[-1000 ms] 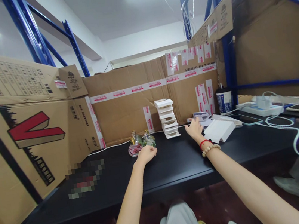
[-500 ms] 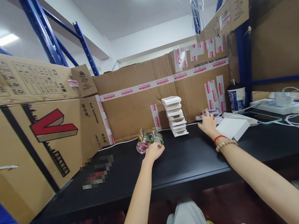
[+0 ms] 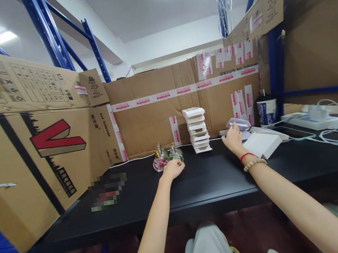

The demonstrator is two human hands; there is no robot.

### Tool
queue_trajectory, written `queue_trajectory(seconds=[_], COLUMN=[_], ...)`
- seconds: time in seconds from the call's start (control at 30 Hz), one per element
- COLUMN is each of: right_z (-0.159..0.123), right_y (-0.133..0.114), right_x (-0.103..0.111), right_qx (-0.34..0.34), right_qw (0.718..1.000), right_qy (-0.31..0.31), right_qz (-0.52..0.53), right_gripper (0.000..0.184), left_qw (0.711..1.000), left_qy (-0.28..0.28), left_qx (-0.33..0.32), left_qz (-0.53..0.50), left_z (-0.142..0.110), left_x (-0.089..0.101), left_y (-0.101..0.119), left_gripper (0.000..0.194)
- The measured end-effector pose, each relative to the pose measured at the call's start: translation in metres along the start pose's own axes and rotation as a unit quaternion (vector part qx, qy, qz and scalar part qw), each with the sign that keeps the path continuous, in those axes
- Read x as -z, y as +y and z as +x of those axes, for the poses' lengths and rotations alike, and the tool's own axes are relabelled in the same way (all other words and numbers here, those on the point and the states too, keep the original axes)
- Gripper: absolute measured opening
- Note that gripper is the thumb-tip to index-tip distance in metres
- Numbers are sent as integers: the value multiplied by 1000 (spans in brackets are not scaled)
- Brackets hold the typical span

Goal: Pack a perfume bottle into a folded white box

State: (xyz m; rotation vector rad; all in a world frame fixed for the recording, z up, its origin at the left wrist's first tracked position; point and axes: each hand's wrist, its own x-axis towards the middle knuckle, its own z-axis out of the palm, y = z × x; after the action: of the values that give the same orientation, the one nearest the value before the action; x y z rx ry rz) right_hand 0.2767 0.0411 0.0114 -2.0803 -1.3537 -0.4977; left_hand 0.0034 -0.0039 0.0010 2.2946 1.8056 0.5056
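We had our left hand (image 3: pixel 174 169) low over the surface (image 3: pixel 213 183), fingers curled nearly together, just in front of the glass bottles (image 3: pixel 160 162); whether it had hold of one, we couldn't tell. They stood bunched upright, probably so that one hand could reach them all. Our right hand (image 3: pixel 233 136), fingers partly closed, seemed to pinch a pale tray (image 3: pixel 241 124), tilted up (our fingers hid part of it). The white stack (image 3: pixel 198 130) stood farther back between our hands, likely to save room; a white box (image 3: pixel 263 144) lay beside our right wrist.
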Motion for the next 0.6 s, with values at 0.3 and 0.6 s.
queue_trajectory(seconds=[0.3,0.6], right_z=[-8,-14], right_y=[-29,-32], right_x=[33,44], right_qx=[125,54], right_qw=[911,904], right_qy=[368,368], right_qz=[137,210], right_gripper=[51,52], left_qw=[1000,1000], left_qy=[-1,-2], left_qx=[-2,-5], left_qz=[4,0], left_z=[-1,-2], left_x=[1,1], left_y=[1,2], left_gripper=[26,26])
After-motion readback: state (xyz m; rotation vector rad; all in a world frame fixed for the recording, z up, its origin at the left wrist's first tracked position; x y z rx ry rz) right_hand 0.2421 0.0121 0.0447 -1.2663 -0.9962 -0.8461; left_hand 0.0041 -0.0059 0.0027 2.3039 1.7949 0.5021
